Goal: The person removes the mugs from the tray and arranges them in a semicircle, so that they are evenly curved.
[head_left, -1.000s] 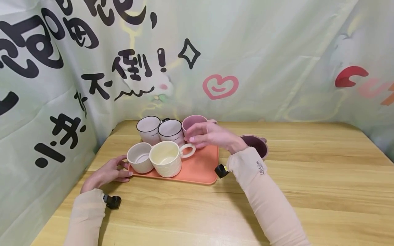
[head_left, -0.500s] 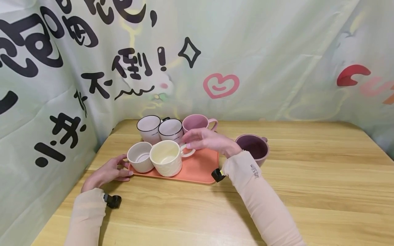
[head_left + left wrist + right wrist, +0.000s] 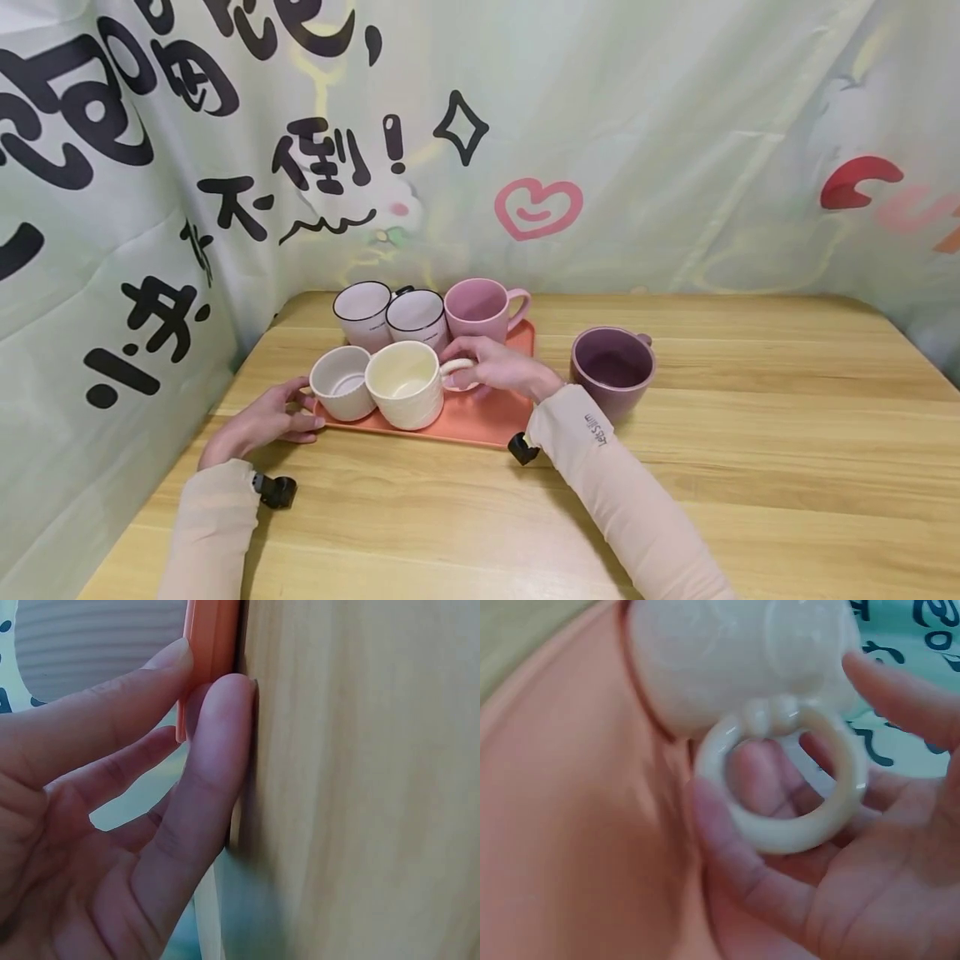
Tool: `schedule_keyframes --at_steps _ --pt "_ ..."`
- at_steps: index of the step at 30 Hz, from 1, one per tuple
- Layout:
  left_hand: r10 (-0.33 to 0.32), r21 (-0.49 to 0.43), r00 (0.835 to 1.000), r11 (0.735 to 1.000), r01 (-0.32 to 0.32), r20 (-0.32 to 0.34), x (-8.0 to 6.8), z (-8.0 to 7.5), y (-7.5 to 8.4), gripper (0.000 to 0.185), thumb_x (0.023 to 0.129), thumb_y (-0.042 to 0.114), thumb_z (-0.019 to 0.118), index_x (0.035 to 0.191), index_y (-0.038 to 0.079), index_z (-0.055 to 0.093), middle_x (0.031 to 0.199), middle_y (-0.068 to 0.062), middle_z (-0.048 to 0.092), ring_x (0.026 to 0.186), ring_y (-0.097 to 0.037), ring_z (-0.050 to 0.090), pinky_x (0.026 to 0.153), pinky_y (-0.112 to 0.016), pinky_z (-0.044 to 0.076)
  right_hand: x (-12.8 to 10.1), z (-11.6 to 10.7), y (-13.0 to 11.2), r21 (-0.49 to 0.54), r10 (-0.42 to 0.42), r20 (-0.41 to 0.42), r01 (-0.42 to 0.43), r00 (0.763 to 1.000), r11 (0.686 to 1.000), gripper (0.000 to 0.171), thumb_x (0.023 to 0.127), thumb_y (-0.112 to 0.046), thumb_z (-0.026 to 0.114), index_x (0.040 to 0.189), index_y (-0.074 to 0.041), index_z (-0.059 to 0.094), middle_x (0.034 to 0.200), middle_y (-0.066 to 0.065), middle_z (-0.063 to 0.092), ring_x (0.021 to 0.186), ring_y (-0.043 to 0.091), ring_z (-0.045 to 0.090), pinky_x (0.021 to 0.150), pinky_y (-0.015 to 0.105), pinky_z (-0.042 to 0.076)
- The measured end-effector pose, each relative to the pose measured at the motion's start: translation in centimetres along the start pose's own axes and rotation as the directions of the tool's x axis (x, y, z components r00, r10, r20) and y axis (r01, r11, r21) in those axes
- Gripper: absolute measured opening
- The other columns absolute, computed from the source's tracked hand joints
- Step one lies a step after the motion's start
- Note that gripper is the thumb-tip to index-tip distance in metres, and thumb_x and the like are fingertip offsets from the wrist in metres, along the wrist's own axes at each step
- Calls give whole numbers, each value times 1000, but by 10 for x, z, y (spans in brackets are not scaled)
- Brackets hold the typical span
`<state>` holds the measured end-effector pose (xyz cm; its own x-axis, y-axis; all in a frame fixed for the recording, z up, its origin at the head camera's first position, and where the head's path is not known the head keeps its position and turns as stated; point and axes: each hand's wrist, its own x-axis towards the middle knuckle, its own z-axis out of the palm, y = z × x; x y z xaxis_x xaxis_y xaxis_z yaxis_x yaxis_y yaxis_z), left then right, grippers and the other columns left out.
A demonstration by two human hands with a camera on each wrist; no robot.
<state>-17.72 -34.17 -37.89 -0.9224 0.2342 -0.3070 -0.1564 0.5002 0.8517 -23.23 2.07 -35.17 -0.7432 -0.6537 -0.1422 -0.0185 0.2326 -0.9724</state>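
Right hand (image 3: 498,371) curled round the ring handle (image 3: 784,780) of the cream mug (image 3: 405,385), thumb under the loop and fingers (image 3: 907,690) coming over the top in the wrist view. Not a tight squeeze by the looks of it, more cupping the ring, but definitely closed around it. Mug sitting upright on the orange tray (image 3: 487,412), front row, handle pointing right toward the hand.

Left hand (image 3: 262,421) down at the tray's front-left corner, pinching the rim between thumb (image 3: 214,772) and a fingertip, with the tray edge (image 3: 214,645) showing as a thin orange strip. Wrist and sleeve (image 3: 210,525) resting on the table (image 3: 750,467).

Just left of the cream mug, touching or near enough, a small white ribbed cup (image 3: 342,383). Behind them along the back of the tray, two white mugs with dark rims (image 3: 363,315) (image 3: 416,320) side by side, then a pink mug (image 3: 480,308) with its handle out to the right. Off the tray, standing on the bare wood just right of it, a purple mug (image 3: 613,371), close to the right forearm.

Small black camera units (image 3: 276,490) strapped under both wrists. Pale green printed cloth (image 3: 600,125) hung behind and to the left, with black lettering and a pink heart.
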Motion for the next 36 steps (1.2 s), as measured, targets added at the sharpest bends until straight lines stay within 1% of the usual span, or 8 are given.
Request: schedule_keyframes --at_steps 4,7,9,14,18,27,32,36 --pt "-4 -3 1000 1000 4 -7 0 0 -1 73 94 -5 67 149 -15 21 117 -27 47 86 -20 66 75 -34 63 4 5 5 69 -8 -49 11 999 998 27 94 1 66 119 5 58 98 7 66 84 22 66 70 38 60" --pt "-4 -2 1000 1000 4 -11 0 0 -1 73 94 -5 68 149 -15 21 117 -27 47 85 -20 66 75 -34 63 7 8 9 75 -48 -80 54 996 996 19 94 3 65 111 6 59 88 3 66 74 16 61 57 28 51" --pt "-1 -1 1000 1000 1 -6 0 1 -1 73 94 -5 68 150 -16 21 117 -27 47 86 -20 66 75 -34 63 8 9 10 64 -77 -103 84 992 994 13 93 4 65 106 5 60 82 1 66 70 16 59 54 26 45" --pt "-1 -7 1000 1000 1 -3 0 2 -1 73 94 -4 68 149 -15 21 118 -28 47 86 -21 66 75 -34 63 6 9 9 43 -133 -134 140 982 989 8 92 3 66 92 -5 63 75 -2 63 69 18 54 55 27 39" --pt "2 -8 1000 1000 -2 -6 0 1 -1 72 94 -5 67 149 -16 22 118 -28 47 86 -21 66 75 -34 63 1 7 3 79 -119 -121 129 985 988 13 92 2 66 89 -10 63 75 -1 64 72 19 53 56 27 36" --pt "-1 -18 1000 1000 1 4 0 -1 -2 74 94 -5 67 149 -16 20 119 -29 47 86 -20 66 76 -34 63 -5 0 -10 61 -122 -105 128 987 990 7 93 2 64 92 -5 64 76 1 64 68 17 54 51 24 36" --pt "1 -15 1000 1000 -1 6 0 0 -1 73 94 -5 67 149 -16 20 118 -28 47 86 -20 66 75 -34 63 -9 -2 -19 108 -65 -124 79 990 991 7 94 1 65 93 -5 63 78 2 65 70 18 55 52 25 38" --pt "7 -23 1000 1000 -7 10 0 0 -1 72 94 -6 67 149 -16 20 116 -27 47 86 -19 66 75 -34 63 -13 -3 -27 145 -58 -128 76 990 986 7 95 2 64 93 -5 63 78 4 65 68 19 53 51 25 36"
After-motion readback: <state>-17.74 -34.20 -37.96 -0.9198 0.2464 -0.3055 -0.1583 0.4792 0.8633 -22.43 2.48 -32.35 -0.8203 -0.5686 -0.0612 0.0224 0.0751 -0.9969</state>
